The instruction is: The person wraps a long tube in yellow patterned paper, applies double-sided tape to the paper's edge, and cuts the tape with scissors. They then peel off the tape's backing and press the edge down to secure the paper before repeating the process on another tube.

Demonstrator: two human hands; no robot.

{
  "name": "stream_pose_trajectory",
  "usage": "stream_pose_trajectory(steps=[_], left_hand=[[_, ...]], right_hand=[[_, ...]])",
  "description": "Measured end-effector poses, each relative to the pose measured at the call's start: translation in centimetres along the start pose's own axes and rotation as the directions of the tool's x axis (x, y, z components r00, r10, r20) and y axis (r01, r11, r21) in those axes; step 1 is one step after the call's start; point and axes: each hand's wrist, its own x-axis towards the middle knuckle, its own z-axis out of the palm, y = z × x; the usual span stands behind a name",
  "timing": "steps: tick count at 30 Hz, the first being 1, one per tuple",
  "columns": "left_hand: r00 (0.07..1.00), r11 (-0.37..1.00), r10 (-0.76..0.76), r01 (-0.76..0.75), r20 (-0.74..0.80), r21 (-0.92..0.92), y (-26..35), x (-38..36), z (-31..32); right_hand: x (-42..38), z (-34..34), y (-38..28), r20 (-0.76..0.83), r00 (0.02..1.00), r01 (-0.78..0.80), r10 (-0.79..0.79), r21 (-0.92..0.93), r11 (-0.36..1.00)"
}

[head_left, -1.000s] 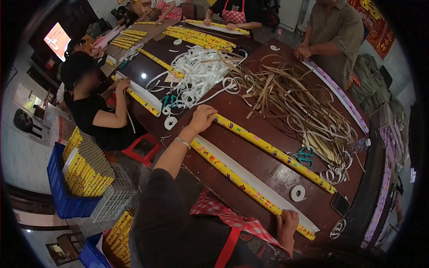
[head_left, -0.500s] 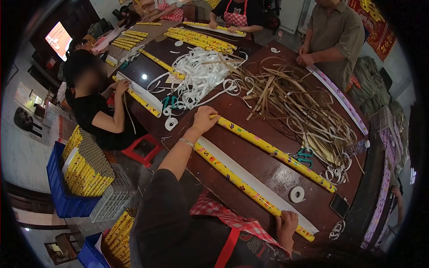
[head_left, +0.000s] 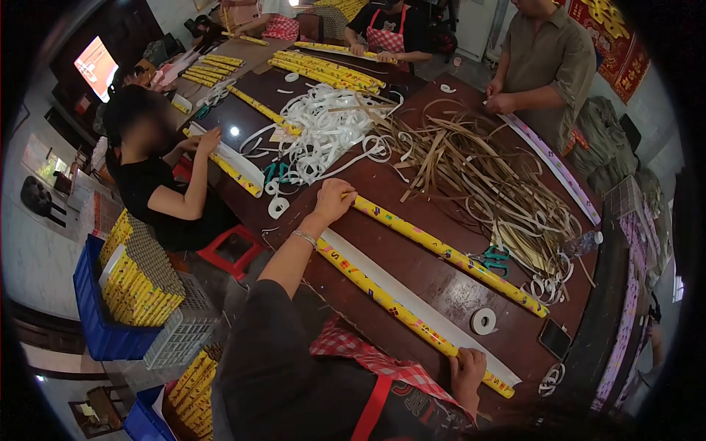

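**Long axes diagonal, roughly parallel**

Left hand (head_left: 334, 200) clamped on upper-left end of far yellow tube (head_left: 450, 253). Right hand (head_left: 467, 371), well apart, fingers on near yellow tube (head_left: 401, 309) close to its lower-right end; grip unclear. Both lie on brown table (head_left: 382, 242), pointing upper left to lower right. White tape roll (head_left: 484, 321) between.

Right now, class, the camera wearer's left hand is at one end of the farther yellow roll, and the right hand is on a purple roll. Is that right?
Not quite: the head view shows the right hand on the nearer yellow roll. The left hand is indeed at one end of the farther yellow roll.
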Motion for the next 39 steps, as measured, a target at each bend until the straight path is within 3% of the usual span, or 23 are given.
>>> stream_pose_trajectory(steps=[7,18,28,30,34,36,39], left_hand=[[0.998,0.997,0.043,-0.047,0.056,0.06,-0.1,-0.3,-0.3],[0.982,0.983,-0.051,0.017,0.18,0.182,1.8,-0.3,-1.1],[0.992,0.982,-0.023,-0.001,0.126,0.187,0.6,-0.5,0.1],[0.97,0.982,-0.056,0.011,0.238,0.187,0.5,-0.1,-0.5],[0.948,0.987,-0.047,-0.003,0.316,0.158,1.0,0.3,-1.7],[0.909,0.974,-0.129,0.042,0.396,0.221,2.1,0.6,-2.7],[0.907,0.962,-0.162,0.058,0.388,0.266,4.8,0.9,-3.9]], right_hand=[[0.0,-0.1,-0.1,-0.003,1.0,-0.014,0.014,-0.006,1.0],[0.2,-0.2,-0.4,-0.023,1.0,0.0,0.0,-0.004,1.0],[0.0,0.1,0.0,-0.025,1.0,0.007,-0.007,0.009,1.0],[0.0,0.1,0.0,-0.033,0.999,0.007,-0.007,0.011,1.0],[0.0,0.2,0.1,-0.037,0.999,-0.002,0.002,0.005,1.0],[-0.1,0.3,0.1,-0.041,0.999,-0.007,0.007,0.001,1.0],[0.0,0.3,0.2,-0.065,0.998,0.011,-0.011,0.008,1.0]])
